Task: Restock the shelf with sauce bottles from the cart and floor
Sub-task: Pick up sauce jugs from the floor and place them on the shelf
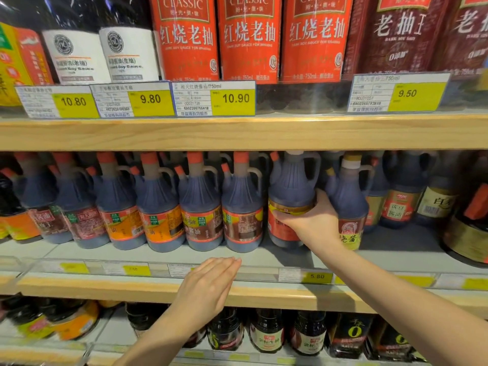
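- A dark sauce bottle with a red and yellow label is gripped by the right hand; the fingers are wrapped around its body at label height, with the thumb up along its right side.
- The bottle is stood upright on the middle shelf, right of centre, just behind the front edge.
- It is placed between a row of similar handled bottles with orange caps on its left and a yellow-capped bottle just beside it on the right.
- The left hand is held flat, fingers straight and together, holding nothing, over the front edge of the middle shelf near its centre; whether the wooden lip is touched cannot be told.
- Red-labelled bottles are lined up along the upper shelf, behind yellow price tags.
- Smaller dark bottles are seen on the lower shelf.
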Demonstrator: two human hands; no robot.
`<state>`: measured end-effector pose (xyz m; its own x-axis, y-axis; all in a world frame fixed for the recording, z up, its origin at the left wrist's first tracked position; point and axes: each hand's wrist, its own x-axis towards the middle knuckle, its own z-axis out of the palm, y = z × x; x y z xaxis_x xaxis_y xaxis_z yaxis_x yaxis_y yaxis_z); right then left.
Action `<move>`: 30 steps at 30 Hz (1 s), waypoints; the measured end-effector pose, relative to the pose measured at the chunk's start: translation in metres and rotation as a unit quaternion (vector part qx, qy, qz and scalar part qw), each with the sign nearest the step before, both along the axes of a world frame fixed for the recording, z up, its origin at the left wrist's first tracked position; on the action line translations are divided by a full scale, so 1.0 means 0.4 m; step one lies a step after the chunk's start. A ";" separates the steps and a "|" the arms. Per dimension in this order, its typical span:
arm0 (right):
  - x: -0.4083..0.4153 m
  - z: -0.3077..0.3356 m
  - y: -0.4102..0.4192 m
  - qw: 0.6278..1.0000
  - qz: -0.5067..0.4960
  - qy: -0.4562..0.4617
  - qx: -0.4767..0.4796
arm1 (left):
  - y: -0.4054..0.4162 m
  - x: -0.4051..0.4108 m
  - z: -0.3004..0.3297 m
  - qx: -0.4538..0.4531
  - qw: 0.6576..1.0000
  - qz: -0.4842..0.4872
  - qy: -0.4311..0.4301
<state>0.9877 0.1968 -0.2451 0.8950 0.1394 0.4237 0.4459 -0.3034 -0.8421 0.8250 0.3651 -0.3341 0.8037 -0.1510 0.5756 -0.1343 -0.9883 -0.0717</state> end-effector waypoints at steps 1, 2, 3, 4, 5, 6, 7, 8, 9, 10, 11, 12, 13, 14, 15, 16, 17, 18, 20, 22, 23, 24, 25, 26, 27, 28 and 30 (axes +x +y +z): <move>0.004 -0.004 0.004 1.000 0.003 0.003 -0.001 | 0.000 0.000 0.000 -0.001 1.000 -0.001 0.001; 0.006 -0.009 0.007 1.000 0.004 0.005 -0.003 | 0.001 -0.001 0.001 -0.003 1.000 -0.002 0.000; 0.009 -0.014 0.010 1.000 0.005 0.007 -0.002 | 0.002 -0.001 0.001 -0.005 1.000 -0.003 -0.002; 0.010 -0.018 0.012 1.000 0.004 0.009 0.000 | 0.002 -0.001 0.001 -0.005 1.000 -0.004 -0.004; 0.010 -0.022 0.014 1.000 0.004 0.011 0.002 | 0.003 -0.001 0.000 -0.005 1.000 -0.004 -0.005; 0.010 -0.026 0.015 1.000 0.005 0.012 0.001 | 0.003 -0.001 -0.001 -0.004 1.000 -0.003 -0.006; 0.008 -0.031 0.015 1.000 0.006 0.012 -0.003 | 0.003 -0.001 -0.002 -0.004 1.000 -0.004 -0.005; 0.006 -0.037 0.015 1.000 0.009 0.010 -0.008 | 0.003 0.000 -0.003 -0.004 1.000 -0.004 -0.007; 0.004 -0.043 0.015 1.000 0.011 0.006 -0.015 | 0.003 0.001 -0.003 -0.006 1.000 -0.006 -0.011; 0.001 -0.049 0.014 1.000 0.008 0.001 -0.020 | 0.003 0.001 -0.004 -0.008 1.000 -0.008 -0.016; -0.002 -0.056 0.013 1.000 0.001 -0.003 -0.022 | 0.003 0.001 -0.005 -0.010 1.000 -0.010 -0.021; -0.004 -0.062 0.011 1.000 -0.005 -0.005 -0.020 | 0.003 0.002 -0.007 -0.012 1.000 -0.012 -0.026; -0.007 -0.066 0.010 1.000 -0.006 -0.005 -0.018 | 0.003 0.002 -0.007 -0.013 0.999 -0.013 -0.029; -0.011 -0.070 0.009 1.000 -0.004 -0.007 -0.019 | 0.002 0.001 -0.008 -0.012 0.999 -0.014 -0.031; -0.014 -0.073 0.008 1.000 -0.001 -0.011 -0.024 | 0.002 0.001 -0.008 -0.011 0.999 -0.014 -0.032; -0.015 -0.074 0.006 0.999 0.001 -0.015 -0.036 | 0.001 0.001 -0.008 -0.010 0.999 -0.013 -0.034; -0.016 -0.075 0.006 0.999 0.001 -0.017 -0.050 | 0.000 0.001 -0.008 -0.009 0.999 -0.010 -0.035; -0.017 -0.074 0.005 0.998 -0.002 -0.014 -0.062 | -0.001 0.000 -0.009 -0.009 0.999 -0.007 -0.034; -0.019 -0.069 0.005 0.997 -0.015 0.003 -0.076 | -0.002 0.000 -0.009 -0.011 1.000 -0.004 -0.029; -0.019 -0.063 0.004 0.996 -0.025 0.012 -0.088 | -0.003 0.000 -0.008 -0.013 1.000 -0.002 -0.022; -0.018 -0.061 0.002 0.995 -0.021 0.019 -0.091 | -0.003 0.000 -0.007 -0.014 1.000 -0.001 -0.019; -0.017 -0.060 0.000 0.995 -0.012 0.027 -0.091 | -0.004 -0.002 -0.005 -0.015 1.000 0.000 -0.015; -0.015 -0.058 -0.003 0.995 0.002 0.033 -0.091 | -0.005 -0.003 -0.003 -0.015 1.000 0.002 -0.011; -0.013 -0.056 -0.006 0.995 0.019 0.039 -0.089 | -0.005 -0.004 -0.001 -0.016 1.000 0.004 -0.006; -0.013 -0.054 -0.009 0.995 0.033 0.043 -0.087 | -0.007 -0.005 0.001 -0.017 1.000 0.005 -0.001; -0.014 -0.052 -0.011 0.995 0.041 0.047 -0.084 | -0.008 -0.006 0.003 -0.019 1.000 0.006 0.004; -0.020 -0.052 -0.011 0.994 0.037 0.052 -0.086 | -0.010 -0.007 0.006 -0.019 1.000 0.010 0.007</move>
